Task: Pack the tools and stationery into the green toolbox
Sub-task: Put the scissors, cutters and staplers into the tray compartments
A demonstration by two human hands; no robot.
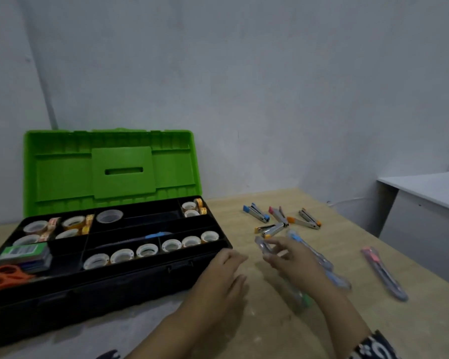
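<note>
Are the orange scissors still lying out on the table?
No, the orange scissors already sit inside the green toolbox, at its front left corner beside the tape rolls.

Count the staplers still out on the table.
4, clustered right of the toolbox: blue, pink, orange at far right, orange nearest the right hand. None seem hidden.
</note>
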